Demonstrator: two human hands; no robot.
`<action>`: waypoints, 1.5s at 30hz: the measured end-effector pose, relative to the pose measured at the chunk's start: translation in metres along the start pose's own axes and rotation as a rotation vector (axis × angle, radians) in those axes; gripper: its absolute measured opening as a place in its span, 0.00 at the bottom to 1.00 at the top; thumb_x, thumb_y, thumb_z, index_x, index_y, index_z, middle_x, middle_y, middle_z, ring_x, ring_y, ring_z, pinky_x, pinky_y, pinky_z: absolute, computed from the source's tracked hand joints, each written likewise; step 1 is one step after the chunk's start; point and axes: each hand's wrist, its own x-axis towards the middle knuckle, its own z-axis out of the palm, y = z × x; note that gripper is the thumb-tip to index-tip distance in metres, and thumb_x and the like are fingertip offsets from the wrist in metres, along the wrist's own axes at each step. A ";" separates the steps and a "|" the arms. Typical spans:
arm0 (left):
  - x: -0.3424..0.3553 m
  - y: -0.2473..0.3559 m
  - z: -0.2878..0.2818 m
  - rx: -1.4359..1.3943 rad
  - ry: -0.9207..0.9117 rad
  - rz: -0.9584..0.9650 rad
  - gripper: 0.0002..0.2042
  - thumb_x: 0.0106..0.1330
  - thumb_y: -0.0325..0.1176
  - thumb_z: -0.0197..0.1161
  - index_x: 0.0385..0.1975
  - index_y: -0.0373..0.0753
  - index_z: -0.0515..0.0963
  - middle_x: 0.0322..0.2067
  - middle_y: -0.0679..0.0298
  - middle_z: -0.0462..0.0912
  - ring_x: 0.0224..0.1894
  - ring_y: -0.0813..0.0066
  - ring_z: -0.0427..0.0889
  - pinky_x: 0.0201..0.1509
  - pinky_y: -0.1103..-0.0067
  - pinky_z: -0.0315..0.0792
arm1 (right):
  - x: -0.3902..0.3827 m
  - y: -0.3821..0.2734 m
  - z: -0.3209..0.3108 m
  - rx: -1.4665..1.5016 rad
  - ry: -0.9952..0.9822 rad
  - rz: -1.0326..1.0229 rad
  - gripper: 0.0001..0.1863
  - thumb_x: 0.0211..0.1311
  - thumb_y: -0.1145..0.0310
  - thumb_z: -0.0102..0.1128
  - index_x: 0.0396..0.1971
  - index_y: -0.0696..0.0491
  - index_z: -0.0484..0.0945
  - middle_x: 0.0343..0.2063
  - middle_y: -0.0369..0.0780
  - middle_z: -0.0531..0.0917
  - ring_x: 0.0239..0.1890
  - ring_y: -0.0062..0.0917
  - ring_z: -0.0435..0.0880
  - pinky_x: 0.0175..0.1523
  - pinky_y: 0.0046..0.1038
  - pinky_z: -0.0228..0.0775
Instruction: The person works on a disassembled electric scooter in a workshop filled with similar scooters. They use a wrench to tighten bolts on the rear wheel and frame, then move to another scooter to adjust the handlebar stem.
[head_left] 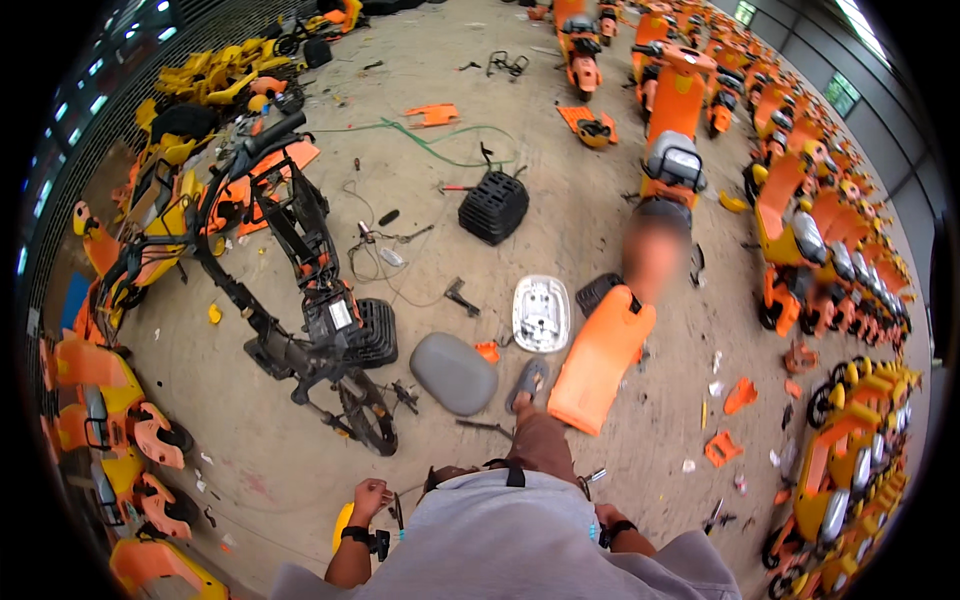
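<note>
The person stands on a concrete floor (470,110), the foot in a sandal (530,382) just beside an orange body panel (603,362). The left hand (371,497) hangs low near a yellow part (342,527); its fingers are curled inward, and whether they close on anything cannot be told. The right hand (607,516) is partly covered by the grey shirt (515,540); the state of its fingers cannot be told. Of the parts nearest the hands, a grey seat (454,374) lies ahead, apart from both hands, with a silver tray-like part (541,313) beyond it, to the right. A bare black scooter frame (240,297) occupies the side toward the floor's left edge; rows of orange scooters (835,255) line its right edge. In this report's judgement, the moment is a pause between handling steps, with the seat, panel and frame all out of hand. Any handling of the seat or panel would call for bending down and reaching forward, with care for the foot beside the panel.
</note>
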 end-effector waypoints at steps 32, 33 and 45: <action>0.126 0.620 -0.020 0.718 1.586 1.145 0.20 0.60 0.20 0.48 0.54 0.36 0.61 0.52 0.50 0.67 0.60 0.50 0.61 0.61 0.62 0.55 | 0.199 -0.569 -0.334 -0.438 0.019 -0.164 0.14 0.52 0.60 0.55 0.27 0.56 0.75 0.23 0.44 0.78 0.25 0.35 0.76 0.28 0.35 0.66; 0.128 0.633 -0.032 0.762 1.612 1.118 0.20 0.62 0.24 0.46 0.56 0.37 0.59 0.55 0.50 0.64 0.62 0.50 0.57 0.62 0.59 0.52 | 0.202 -0.595 -0.335 -0.473 0.032 -0.172 0.14 0.52 0.59 0.54 0.28 0.56 0.75 0.23 0.44 0.78 0.25 0.36 0.76 0.29 0.36 0.66; 0.145 0.655 -0.037 0.773 1.627 0.581 0.19 0.66 0.41 0.37 0.48 0.37 0.67 0.53 0.48 0.68 0.58 0.50 0.63 0.64 0.51 0.40 | 0.227 -0.968 -0.354 -0.813 0.073 -0.375 0.18 0.53 0.56 0.52 0.27 0.58 0.76 0.19 0.45 0.79 0.22 0.35 0.79 0.26 0.35 0.69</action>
